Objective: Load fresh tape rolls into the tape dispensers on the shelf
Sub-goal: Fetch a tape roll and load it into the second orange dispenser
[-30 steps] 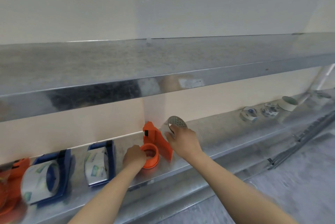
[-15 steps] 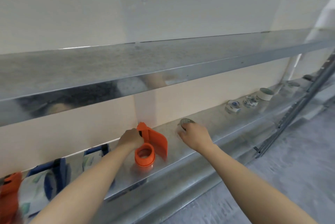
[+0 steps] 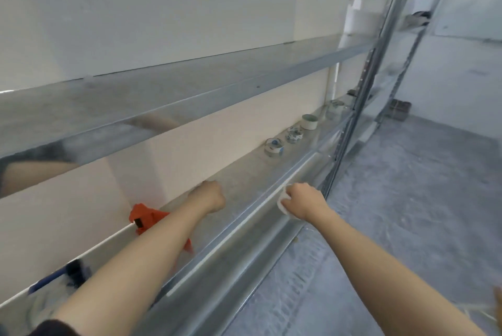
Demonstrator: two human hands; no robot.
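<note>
Driving this one remotely, here's what my head cam gives me. My left hand [image 3: 207,197] is out over the lower galvanised steel shelf [image 3: 250,172], close to the back wall. The fingers are curled under, and I honestly can't tell whether that grip has anything in it. My right hand [image 3: 303,201] is at the front lip of the same shelf, grip clamped on a small white rounded piece [image 3: 282,206]. It's mostly covered by my fingers, so no idea what's printed on it, if anything.

The orange plastic tape dispenser [image 3: 148,219] sits on the shelf by the wall, half hidden behind my left forearm. Further left there's a blue tape dispenser [image 3: 49,280], badly blurred.

The tape is well off to the right along the same shelf. There's a white roll with blue print [image 3: 273,147], a second printed roll [image 3: 294,135] just beyond it, then a plain white roll [image 3: 309,121] lying flat on its side. The print is too small and soft to read, so I can't make out a brand.

Above is the upper steel shelf [image 3: 190,83], with a perforated steel upright [image 3: 364,85] at the right end and grey concrete floor [image 3: 407,199] below.
</note>
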